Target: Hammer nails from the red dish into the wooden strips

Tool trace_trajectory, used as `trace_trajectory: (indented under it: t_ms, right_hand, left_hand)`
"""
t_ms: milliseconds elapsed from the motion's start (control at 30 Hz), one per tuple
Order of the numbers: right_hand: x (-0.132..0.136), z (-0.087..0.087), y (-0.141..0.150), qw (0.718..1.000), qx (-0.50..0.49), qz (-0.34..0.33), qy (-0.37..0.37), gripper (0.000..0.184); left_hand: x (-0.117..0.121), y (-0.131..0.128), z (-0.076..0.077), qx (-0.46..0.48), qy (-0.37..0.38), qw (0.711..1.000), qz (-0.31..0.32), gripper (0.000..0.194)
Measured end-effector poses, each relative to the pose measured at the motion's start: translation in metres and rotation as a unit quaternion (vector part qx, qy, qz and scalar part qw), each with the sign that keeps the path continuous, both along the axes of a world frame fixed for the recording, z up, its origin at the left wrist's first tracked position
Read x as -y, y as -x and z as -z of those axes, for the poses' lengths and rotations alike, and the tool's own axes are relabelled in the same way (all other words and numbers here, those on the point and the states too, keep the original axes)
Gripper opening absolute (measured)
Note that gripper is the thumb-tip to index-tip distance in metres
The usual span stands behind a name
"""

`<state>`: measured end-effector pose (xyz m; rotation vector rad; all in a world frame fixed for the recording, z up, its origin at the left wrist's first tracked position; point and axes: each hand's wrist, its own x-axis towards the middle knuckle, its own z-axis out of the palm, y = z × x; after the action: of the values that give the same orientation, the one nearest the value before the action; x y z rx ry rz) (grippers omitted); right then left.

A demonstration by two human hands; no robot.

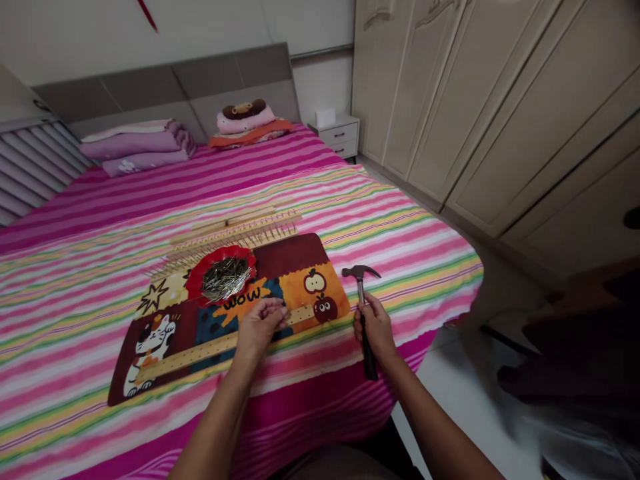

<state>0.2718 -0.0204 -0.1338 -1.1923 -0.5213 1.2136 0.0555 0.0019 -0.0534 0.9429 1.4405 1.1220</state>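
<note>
The wooden strip (200,352) is looking pale, long and flat, with dark dots running in rows along its face. It is lying slantwise across the near part of the patterned mat (295,250), passing beneath the left hand (260,325), which is holding its fingers curled together above it; whether a nail is between them, I cannot tell. The right hand (377,328) is gripping the hammer (361,272) around its handle, just off the mat's right edge. The hammer is showing a dark head with its curved claw pointing right, a metal shaft and a black grip. The red bowl (195,283), with its wavy rim, is holding a heap of metallic nails (225,277) and is sitting near the mat's far edge. Just beyond, nail-studded strips (235,237) are lying side by side. The striped cloth (415,260) is spreading out on both sides of the mat, giving the hammer room to the right as far as the bed's rounded edge, while the bed's near edge is running close beneath the forearms
</note>
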Motion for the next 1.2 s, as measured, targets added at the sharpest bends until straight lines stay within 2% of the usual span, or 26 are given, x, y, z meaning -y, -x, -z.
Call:
trace_trajectory:
  t_ms: [133,267,567,767,900,1000,1067,1200]
  right_hand:
    - [0.000,-0.001,0.000,1.000,0.003,0.001,0.000,0.033]
    - [0.000,-0.002,0.000,1.000,0.007,0.000,0.003,0.032]
    - [0.001,-0.005,0.001,1.000,0.017,-0.001,0.005,0.034]
    - [0.001,-0.007,0.002,0.999,0.043,-0.004,-0.001,0.033]
    - [0.012,-0.020,0.004,0.996,0.083,-0.017,-0.011,0.031]
    - [0.029,-0.042,0.003,0.990,0.131,-0.049,-0.027,0.031]
    - [0.041,-0.060,0.004,0.967,0.219,-0.107,-0.070,0.033]
    - [0.051,-0.094,0.010,0.858,0.412,-0.238,-0.194,0.041]
  left_hand:
    - [-0.003,-0.010,0.013,-0.009,0.000,1.000,0.001,0.044]
    - [-0.005,-0.011,0.022,-0.065,-0.012,0.998,0.011,0.041]
    - [-0.005,-0.009,0.031,-0.110,-0.047,0.993,0.025,0.031]
    - [-0.003,-0.007,0.032,-0.204,-0.107,0.972,0.050,0.023]
    - [0.000,-0.008,0.034,-0.258,-0.162,0.951,0.061,0.018]
    - [0.002,-0.009,0.035,-0.274,-0.185,0.942,0.065,0.017]
    - [0.003,-0.009,0.037,-0.280,-0.192,0.938,0.066,0.017]
    - [0.003,-0.009,0.040,-0.292,-0.214,0.930,0.069,0.017]
